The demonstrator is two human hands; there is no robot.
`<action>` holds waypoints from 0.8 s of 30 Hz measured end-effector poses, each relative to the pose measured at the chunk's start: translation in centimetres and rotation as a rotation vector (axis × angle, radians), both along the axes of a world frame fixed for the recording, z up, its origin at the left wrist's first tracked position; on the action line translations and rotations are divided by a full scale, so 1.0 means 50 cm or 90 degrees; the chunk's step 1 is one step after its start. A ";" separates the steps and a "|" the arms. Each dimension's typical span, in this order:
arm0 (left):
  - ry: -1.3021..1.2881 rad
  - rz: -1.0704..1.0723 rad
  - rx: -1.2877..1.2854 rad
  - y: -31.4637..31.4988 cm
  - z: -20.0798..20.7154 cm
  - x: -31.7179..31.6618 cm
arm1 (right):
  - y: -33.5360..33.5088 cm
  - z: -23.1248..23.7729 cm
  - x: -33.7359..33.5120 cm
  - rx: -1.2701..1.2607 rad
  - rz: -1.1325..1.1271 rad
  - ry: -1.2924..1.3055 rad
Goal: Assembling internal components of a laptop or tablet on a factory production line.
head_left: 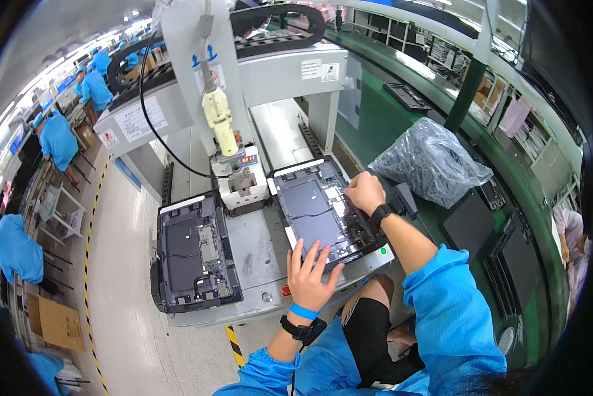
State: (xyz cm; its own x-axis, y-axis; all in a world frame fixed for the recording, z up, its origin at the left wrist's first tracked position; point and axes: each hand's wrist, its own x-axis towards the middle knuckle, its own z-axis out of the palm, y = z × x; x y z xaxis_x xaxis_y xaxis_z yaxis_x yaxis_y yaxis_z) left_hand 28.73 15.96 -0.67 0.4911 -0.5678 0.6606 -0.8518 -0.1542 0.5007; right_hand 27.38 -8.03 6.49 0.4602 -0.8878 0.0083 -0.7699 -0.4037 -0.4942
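Note:
An opened flat device (316, 211), dark with a black battery block and circuit parts, lies in the right-hand fixture of a grey machine. My left hand (310, 274) rests flat on its near edge, fingers spread. At the device's right edge, my right hand (364, 193) is curled into a loose fist and pressing down; whether it pinches something small I cannot tell. A second opened device (194, 254) sits in the left fixture, untouched.
A screwdriving head (220, 122) with a cream-coloured body hangs above the gap between the fixtures. A crinkled grey plastic bag (432, 162) and dark flat panels (471, 224) lie on the green bench at right. People in blue coats work at far left.

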 end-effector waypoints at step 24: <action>0.748 0.036 0.104 -0.149 0.080 0.348 | -0.043 -0.031 0.011 0.024 0.064 -0.174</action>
State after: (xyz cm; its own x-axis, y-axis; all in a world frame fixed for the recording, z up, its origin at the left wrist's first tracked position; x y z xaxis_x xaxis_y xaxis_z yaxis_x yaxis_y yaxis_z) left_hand 46.14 8.50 3.34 0.7754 -0.5608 -0.2903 0.1275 -0.3112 0.9417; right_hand 27.95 -10.19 4.95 0.5310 -0.8400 0.1114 -0.5638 -0.4484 -0.6936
